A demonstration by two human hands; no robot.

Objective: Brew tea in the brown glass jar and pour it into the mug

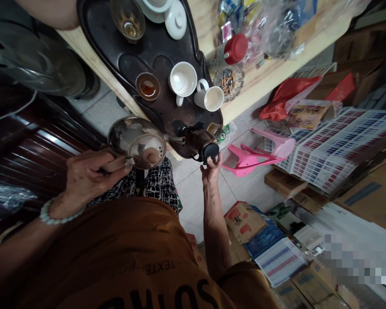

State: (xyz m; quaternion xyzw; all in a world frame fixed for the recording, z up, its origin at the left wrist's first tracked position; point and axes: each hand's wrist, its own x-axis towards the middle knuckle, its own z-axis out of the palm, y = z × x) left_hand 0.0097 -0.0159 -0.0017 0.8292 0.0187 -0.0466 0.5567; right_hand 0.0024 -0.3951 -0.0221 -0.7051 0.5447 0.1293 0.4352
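Kettle (128,137) is clasped by its handle (112,165) in the left grip (90,171), at seven o'clock from the larger white mug (183,79), long axis running eight to two, spout (173,139) toward three. Dark pot's (196,142) black lid (210,150) is touched by the right grip (211,168); whether pinched cannot be told.

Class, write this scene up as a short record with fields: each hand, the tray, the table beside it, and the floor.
Left hand: grips the handle of a kettle, spout toward the dark vessel
Right hand: fingers at the black-capped end of a dark vessel
Tray: holds two white mugs and a small cup of brown liquid
Table: ashtray with cigarette butts
Floor: pink plastic item
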